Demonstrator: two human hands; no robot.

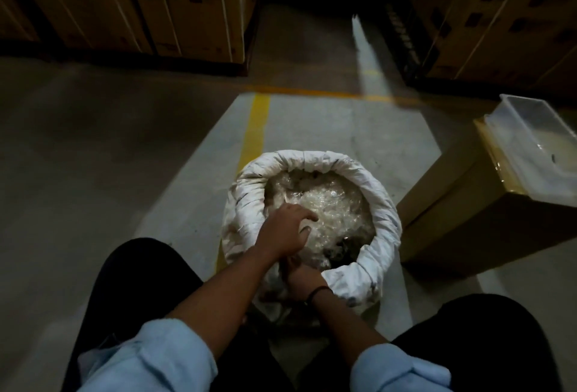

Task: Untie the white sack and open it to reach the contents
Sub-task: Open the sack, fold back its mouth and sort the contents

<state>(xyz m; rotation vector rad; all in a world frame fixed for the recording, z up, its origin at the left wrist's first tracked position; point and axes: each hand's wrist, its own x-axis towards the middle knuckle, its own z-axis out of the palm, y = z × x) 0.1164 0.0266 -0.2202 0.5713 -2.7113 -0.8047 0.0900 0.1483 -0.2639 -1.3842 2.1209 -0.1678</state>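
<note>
**Sack open, both hands at its mouth**

The sack [312,204] stood on the floor [93,157] between the person's knees, its rim rolled down. The left hand [285,230] pinched the clear plastic [331,204] inside. The right hand [304,279] gripped the near rim.

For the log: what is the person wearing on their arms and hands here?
Both hands, left hand and right hand, are bare, without gloves. Light blue sleeves are rolled up to about the elbows, leaving the forearms uncovered. A thin dark band circles the right wrist. No watch or rings are visible.
</note>
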